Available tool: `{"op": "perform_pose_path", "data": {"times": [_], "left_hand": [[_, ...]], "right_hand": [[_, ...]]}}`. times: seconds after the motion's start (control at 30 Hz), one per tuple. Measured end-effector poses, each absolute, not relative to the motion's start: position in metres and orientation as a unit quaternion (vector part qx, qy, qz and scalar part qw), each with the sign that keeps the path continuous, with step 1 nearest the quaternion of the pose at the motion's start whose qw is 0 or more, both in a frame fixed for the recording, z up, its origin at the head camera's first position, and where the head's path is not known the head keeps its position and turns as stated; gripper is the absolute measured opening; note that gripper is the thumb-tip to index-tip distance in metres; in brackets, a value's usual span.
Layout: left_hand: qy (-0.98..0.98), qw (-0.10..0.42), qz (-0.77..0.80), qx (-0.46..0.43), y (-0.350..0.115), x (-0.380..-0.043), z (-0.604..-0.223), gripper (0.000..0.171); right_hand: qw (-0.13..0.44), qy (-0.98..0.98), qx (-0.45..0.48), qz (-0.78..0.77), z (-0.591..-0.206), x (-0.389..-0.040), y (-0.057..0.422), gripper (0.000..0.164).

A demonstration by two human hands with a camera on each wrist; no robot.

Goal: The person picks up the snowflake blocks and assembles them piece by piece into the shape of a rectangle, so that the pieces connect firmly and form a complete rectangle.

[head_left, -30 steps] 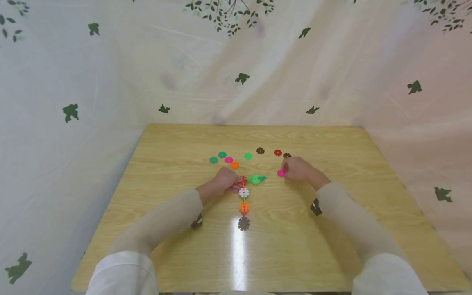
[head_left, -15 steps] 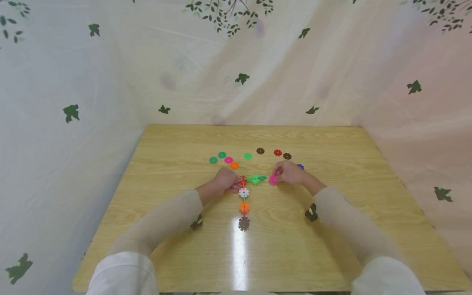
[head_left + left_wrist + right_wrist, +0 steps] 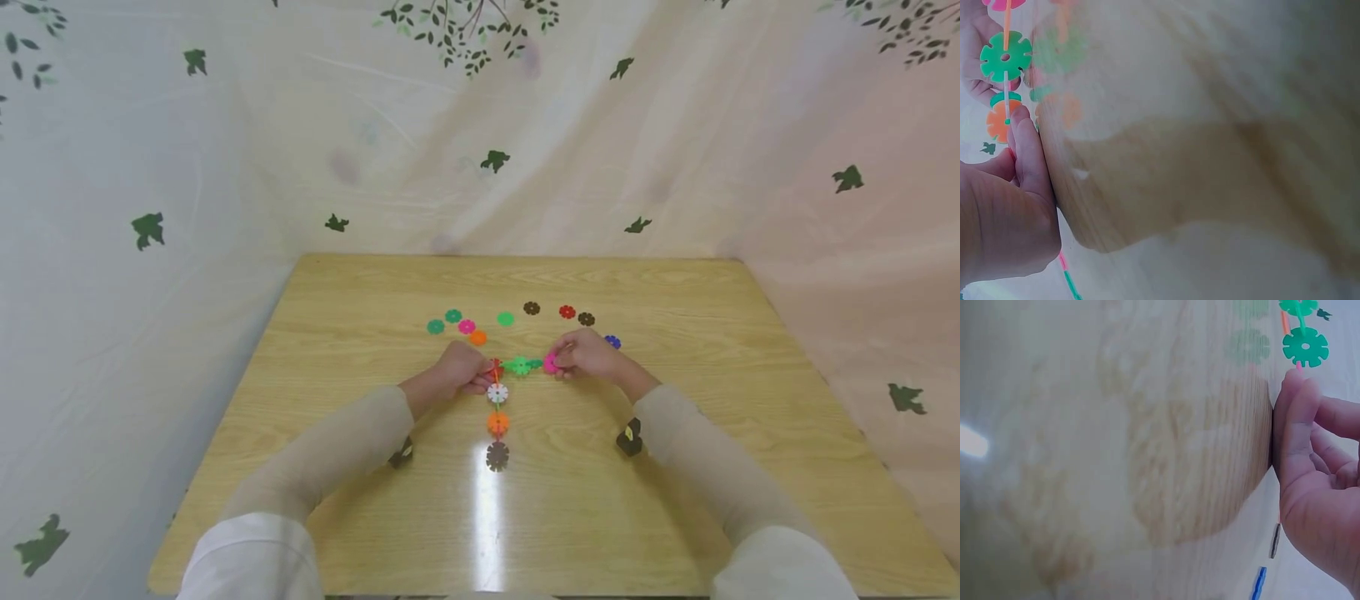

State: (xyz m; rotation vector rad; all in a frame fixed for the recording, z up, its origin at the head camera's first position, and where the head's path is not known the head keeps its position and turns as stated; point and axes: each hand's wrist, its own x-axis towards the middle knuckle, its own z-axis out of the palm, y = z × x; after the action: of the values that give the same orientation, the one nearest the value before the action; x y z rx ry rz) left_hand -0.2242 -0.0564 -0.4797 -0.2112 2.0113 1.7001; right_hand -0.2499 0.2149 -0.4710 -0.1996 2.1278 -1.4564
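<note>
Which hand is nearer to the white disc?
Left: the left hand is just beside the white disc; the right hand is farther, beyond the green discs, pinching a pink disc.

Wood-grain table (image 3: 360, 533), loose coloured notched discs (image 3: 506, 319), nearer chain of joined discs (image 3: 498, 422)

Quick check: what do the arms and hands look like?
The left hand and right hand are ungloved. Beige sleeves run up from both, with white sleeves higher up. A dark block with a pale yellow mark shows beside the right beige sleeve, another dark block beside the left.
</note>
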Motion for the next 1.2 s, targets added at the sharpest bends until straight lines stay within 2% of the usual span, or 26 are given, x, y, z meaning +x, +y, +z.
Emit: {"op": "perform_pose_path", "data": {"times": [0.23,0.53,1.0,1.2], "left_hand": [[0.734,0.245,0.628,-0.082,-0.055,-0.223,-0.478,0.012],[0.732,0.250,0.629,-0.080,-0.055,-0.222,-0.474,0.013],[0.746,0.216,0.624,-0.087,-0.054,-0.219,-0.481,0.012],[0.753,0.206,0.618,-0.090,-0.052,-0.219,-0.482,0.013]], "right_hand": [[0.278,0.766,-0.036,-0.578,-0.477,-0.251,0.217,0.023],[0.281,0.759,-0.038,-0.586,-0.479,-0.251,0.217,0.029],[0.250,0.743,0.025,-0.621,-0.475,-0.249,0.198,0.020],[0.259,0.764,-0.003,-0.591,-0.477,-0.254,0.209,0.024]]}}
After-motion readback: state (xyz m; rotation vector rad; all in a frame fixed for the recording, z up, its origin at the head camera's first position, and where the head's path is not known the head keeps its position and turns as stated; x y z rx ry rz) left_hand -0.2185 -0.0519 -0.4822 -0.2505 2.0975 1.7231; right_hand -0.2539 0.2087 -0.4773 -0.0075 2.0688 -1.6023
